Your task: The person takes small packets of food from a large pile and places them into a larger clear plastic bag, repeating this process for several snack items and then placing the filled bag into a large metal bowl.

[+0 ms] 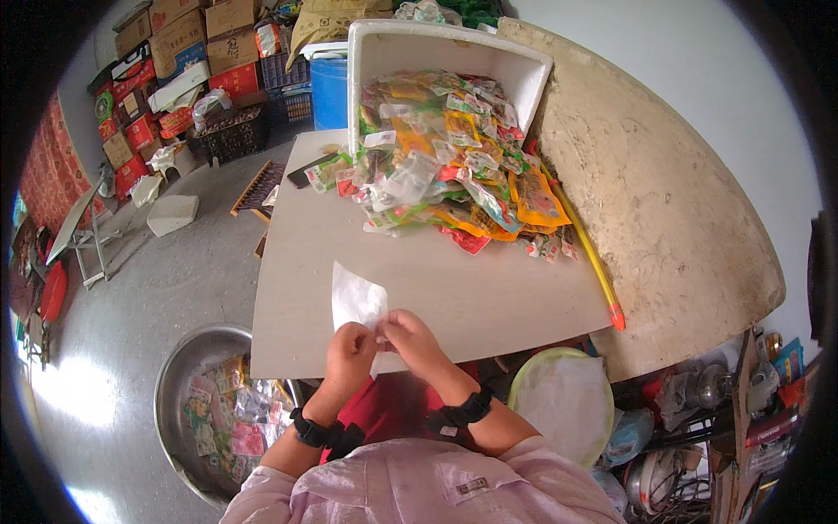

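A thin white sheet or flat bag stands up between my hands at the near edge of the light table. My left hand grips its lower edge with curled fingers. Close beside it, my right hand pinches the lower right corner, fingertips almost touching the left hand. Beyond them, a heap of small printed food pouches spills from a white foam box tipped on its side. An orange pouch lies at the heap's right.
A metal basin with more pouches stands at lower left. Under the table's right side is a pale green tub holding white sheets. A yellow stick lies along a worn board. A dark phone rests left of the heap.
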Motion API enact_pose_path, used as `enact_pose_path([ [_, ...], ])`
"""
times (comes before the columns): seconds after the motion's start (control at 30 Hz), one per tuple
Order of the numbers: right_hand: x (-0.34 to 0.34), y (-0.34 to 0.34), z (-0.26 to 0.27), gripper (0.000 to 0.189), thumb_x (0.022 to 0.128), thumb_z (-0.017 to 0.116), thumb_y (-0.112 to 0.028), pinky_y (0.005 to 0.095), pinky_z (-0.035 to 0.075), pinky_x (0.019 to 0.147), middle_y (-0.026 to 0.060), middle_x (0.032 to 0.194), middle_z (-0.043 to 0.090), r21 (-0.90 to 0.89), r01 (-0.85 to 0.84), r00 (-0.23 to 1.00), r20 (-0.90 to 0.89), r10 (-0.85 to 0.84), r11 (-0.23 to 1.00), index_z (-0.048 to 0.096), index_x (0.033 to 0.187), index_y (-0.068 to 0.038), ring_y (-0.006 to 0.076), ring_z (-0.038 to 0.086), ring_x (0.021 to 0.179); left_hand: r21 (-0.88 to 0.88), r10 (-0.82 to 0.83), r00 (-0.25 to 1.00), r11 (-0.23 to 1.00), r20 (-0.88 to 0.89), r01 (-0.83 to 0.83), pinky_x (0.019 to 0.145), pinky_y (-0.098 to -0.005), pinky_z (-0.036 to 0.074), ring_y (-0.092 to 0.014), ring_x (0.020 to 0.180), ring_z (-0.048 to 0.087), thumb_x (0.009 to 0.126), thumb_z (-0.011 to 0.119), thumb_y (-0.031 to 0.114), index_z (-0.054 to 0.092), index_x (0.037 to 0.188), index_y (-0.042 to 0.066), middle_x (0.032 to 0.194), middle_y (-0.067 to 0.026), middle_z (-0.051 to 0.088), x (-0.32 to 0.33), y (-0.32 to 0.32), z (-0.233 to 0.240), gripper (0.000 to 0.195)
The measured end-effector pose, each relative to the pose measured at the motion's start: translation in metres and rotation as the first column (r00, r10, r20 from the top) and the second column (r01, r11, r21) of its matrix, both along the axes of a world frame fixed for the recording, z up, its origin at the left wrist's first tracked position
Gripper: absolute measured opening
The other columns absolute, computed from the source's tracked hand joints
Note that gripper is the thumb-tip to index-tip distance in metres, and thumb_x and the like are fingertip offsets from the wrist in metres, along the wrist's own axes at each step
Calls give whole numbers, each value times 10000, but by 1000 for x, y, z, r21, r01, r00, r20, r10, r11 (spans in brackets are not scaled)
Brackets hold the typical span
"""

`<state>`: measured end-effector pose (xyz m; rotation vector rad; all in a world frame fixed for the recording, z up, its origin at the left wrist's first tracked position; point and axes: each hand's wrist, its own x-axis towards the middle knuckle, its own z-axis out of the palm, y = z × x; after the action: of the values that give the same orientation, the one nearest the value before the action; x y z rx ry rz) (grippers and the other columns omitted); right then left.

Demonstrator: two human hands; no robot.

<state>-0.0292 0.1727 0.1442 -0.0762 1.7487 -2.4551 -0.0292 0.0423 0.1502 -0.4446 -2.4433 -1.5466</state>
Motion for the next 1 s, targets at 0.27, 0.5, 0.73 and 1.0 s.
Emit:
enact_pose_path([
  [0.27,-21,-18,30,189,817,449,-197,243,454,623,18,816,540,-127,-16,995,-96,4,992,484,927,-47,92,522,734,-192,33,652,943,-758,-271,517,-343,384,-239,581,477,590,540,-29,460,701,48,681,-71,471,-2,-12,66,157],
  [0.5,-26,2,-6,146,779,468,-181,253,448,596,16,766,537,-53,-23,988,151,30,998,496,859,-62,114,526,698,-489,-85,825,837,-558,-245,521,-374,409,-276,583,512,667,504,78,459,666,60,658,-100,507,-14,-3,29,48],
  [0.73,-46,64,-23,137,732,494,-153,306,430,588,88,742,557,585,206,976,-180,-122,785,536,736,-23,186,542,649,-530,-8,992,846,-125,-60,559,-444,419,-347,632,521,729,472,156,486,725,50,698,-143,538,-32,19,-39,106],
  [1.0,-108,198,0,207,668,569,-110,383,411,688,141,851,528,623,758,583,-780,-230,-194,500,842,-21,296,502,837,-448,-29,989,893,-142,-38,568,-434,410,-330,640,519,695,477,133,493,714,54,676,-139,540,-34,19,-43,83],
])
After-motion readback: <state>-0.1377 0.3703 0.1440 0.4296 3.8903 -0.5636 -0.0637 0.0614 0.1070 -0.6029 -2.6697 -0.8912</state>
